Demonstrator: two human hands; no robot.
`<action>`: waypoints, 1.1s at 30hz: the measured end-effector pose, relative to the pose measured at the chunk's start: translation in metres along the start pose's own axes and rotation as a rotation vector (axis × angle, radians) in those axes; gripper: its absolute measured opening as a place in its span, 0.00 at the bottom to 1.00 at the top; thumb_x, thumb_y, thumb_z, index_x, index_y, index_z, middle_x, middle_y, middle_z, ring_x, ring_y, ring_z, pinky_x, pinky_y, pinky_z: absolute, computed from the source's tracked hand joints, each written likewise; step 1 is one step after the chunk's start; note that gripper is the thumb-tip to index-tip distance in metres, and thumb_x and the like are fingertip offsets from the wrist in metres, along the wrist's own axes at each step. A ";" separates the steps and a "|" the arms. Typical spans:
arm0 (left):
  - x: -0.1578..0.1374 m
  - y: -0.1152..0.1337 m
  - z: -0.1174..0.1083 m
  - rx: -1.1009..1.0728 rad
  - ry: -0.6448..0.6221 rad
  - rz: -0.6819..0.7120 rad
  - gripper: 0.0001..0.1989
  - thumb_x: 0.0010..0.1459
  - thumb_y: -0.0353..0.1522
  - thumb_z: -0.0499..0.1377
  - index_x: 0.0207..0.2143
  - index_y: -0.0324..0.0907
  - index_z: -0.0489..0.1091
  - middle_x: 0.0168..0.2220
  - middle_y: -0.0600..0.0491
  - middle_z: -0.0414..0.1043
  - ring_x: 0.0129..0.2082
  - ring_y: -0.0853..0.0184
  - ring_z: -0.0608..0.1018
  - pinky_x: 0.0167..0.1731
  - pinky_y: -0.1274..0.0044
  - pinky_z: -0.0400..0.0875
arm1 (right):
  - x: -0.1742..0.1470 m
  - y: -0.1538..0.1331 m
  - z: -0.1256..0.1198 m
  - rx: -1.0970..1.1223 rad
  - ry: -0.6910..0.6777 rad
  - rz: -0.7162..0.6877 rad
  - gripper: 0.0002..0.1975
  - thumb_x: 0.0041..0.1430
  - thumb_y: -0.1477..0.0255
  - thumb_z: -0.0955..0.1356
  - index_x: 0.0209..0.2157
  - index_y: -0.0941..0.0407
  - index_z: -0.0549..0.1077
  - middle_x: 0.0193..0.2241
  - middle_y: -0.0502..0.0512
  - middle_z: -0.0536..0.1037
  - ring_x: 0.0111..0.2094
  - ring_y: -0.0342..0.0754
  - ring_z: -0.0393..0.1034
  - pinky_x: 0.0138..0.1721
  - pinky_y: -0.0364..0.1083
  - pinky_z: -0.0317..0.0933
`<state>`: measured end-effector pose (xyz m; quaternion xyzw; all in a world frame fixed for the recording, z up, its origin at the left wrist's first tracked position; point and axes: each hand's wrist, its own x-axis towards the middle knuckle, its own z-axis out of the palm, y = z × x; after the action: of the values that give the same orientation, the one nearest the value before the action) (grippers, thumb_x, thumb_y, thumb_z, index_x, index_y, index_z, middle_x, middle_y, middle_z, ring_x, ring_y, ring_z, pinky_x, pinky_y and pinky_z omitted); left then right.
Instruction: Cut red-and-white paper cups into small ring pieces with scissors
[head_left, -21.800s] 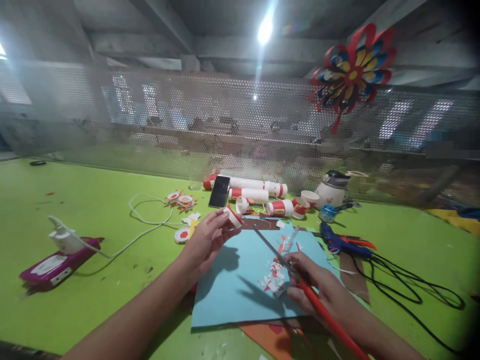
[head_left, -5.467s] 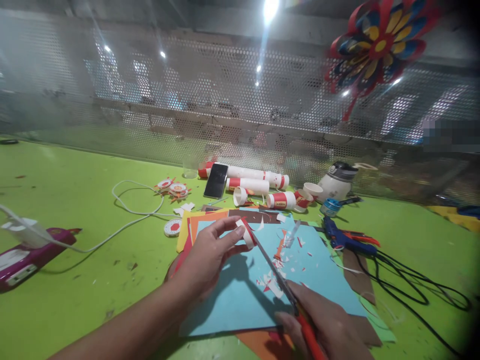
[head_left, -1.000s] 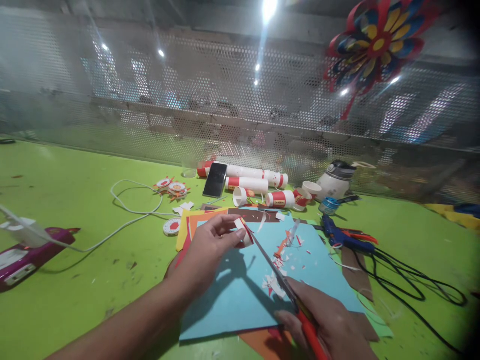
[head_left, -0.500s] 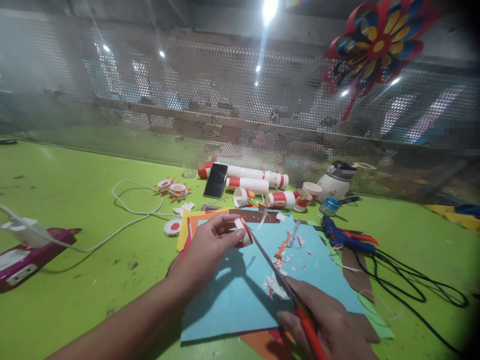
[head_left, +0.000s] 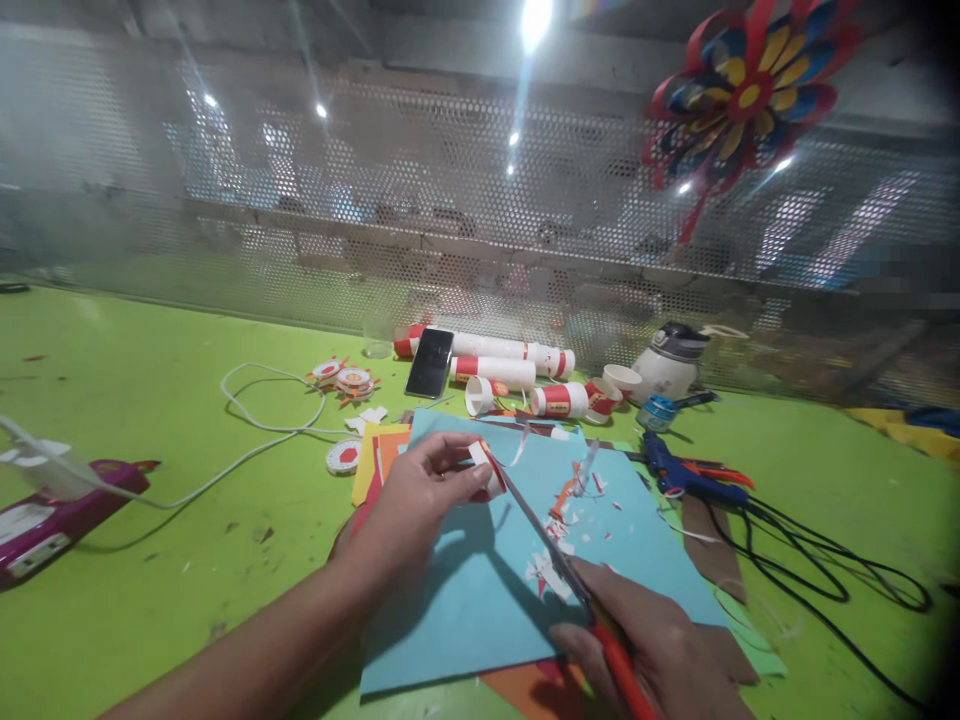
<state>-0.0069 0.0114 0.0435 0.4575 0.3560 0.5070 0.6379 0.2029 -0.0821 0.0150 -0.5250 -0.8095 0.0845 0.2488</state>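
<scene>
Between the thumb and fingers of my left hand (head_left: pixel 427 490) is a small red and white piece of paper cup (head_left: pixel 495 484). My right hand (head_left: pixel 652 630) is closed around the red handles of a pair of scissors (head_left: pixel 551 545). The blade tips reach the edge of the cup piece; whether they bite into it I cannot tell. Under both hands lies a light blue sheet of paper (head_left: pixel 450 630), scattered with red and white paper scraps (head_left: pixel 551 578) and an orange scrap (head_left: pixel 564 497).
Behind the sheet stand or lie several red and white paper cups (head_left: pixel 560 401), a phone (head_left: pixel 430 363) and a jug (head_left: pixel 670 362). A blue glue gun (head_left: pixel 686 478) with a black cord is at right. A purple power strip (head_left: pixel 67 520) with a white cable sits left.
The view has shifted very slightly. Both hands stay nearly in place, with the scissors still at the edge of the cup piece.
</scene>
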 end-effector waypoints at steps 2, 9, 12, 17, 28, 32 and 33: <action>-0.001 0.001 0.001 -0.004 0.018 -0.017 0.17 0.44 0.33 0.69 0.38 0.39 0.72 0.33 0.49 0.76 0.34 0.65 0.77 0.38 0.71 0.72 | 0.000 -0.001 0.000 0.029 -0.010 -0.002 0.13 0.61 0.66 0.65 0.47 0.54 0.70 0.29 0.49 0.79 0.28 0.45 0.74 0.29 0.43 0.69; -0.003 0.003 0.003 -0.040 0.003 -0.028 0.16 0.46 0.33 0.68 0.38 0.39 0.72 0.37 0.46 0.76 0.36 0.63 0.77 0.40 0.70 0.71 | -0.001 -0.004 0.001 0.030 0.016 -0.018 0.12 0.60 0.68 0.66 0.46 0.54 0.70 0.29 0.50 0.79 0.27 0.45 0.74 0.27 0.42 0.67; -0.003 0.001 0.003 -0.053 -0.017 -0.028 0.16 0.48 0.33 0.68 0.39 0.39 0.71 0.38 0.46 0.76 0.36 0.64 0.77 0.41 0.70 0.71 | -0.001 -0.002 0.001 0.033 0.012 -0.008 0.11 0.61 0.68 0.65 0.45 0.54 0.71 0.29 0.50 0.78 0.27 0.45 0.73 0.27 0.42 0.67; -0.003 0.002 0.000 -0.135 -0.078 -0.047 0.13 0.53 0.34 0.65 0.40 0.38 0.70 0.37 0.47 0.76 0.37 0.64 0.78 0.42 0.69 0.72 | -0.001 -0.001 0.002 0.015 0.013 0.005 0.12 0.61 0.67 0.65 0.46 0.54 0.70 0.31 0.50 0.79 0.29 0.46 0.74 0.30 0.43 0.68; 0.002 0.002 -0.004 -0.120 -0.062 -0.064 0.13 0.49 0.33 0.67 0.38 0.37 0.74 0.35 0.48 0.76 0.35 0.65 0.77 0.42 0.72 0.71 | 0.000 -0.004 -0.006 -0.095 0.026 -0.005 0.14 0.61 0.62 0.65 0.47 0.53 0.71 0.37 0.54 0.81 0.34 0.48 0.77 0.32 0.44 0.72; 0.002 0.001 -0.003 -0.112 -0.028 -0.080 0.14 0.47 0.32 0.68 0.38 0.38 0.74 0.36 0.49 0.76 0.36 0.66 0.77 0.42 0.72 0.70 | -0.001 -0.003 -0.006 -0.115 0.035 -0.024 0.14 0.60 0.63 0.66 0.46 0.53 0.71 0.36 0.54 0.81 0.33 0.48 0.77 0.30 0.44 0.72; 0.002 0.001 -0.003 -0.112 -0.025 -0.080 0.14 0.47 0.32 0.68 0.37 0.38 0.74 0.35 0.49 0.76 0.35 0.66 0.78 0.41 0.73 0.70 | -0.002 -0.003 -0.005 -0.116 0.037 -0.027 0.14 0.60 0.63 0.66 0.46 0.53 0.71 0.36 0.54 0.81 0.33 0.49 0.77 0.30 0.44 0.72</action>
<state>-0.0092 0.0138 0.0437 0.4129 0.3370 0.4943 0.6867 0.2042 -0.0857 0.0200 -0.5289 -0.8155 0.0243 0.2339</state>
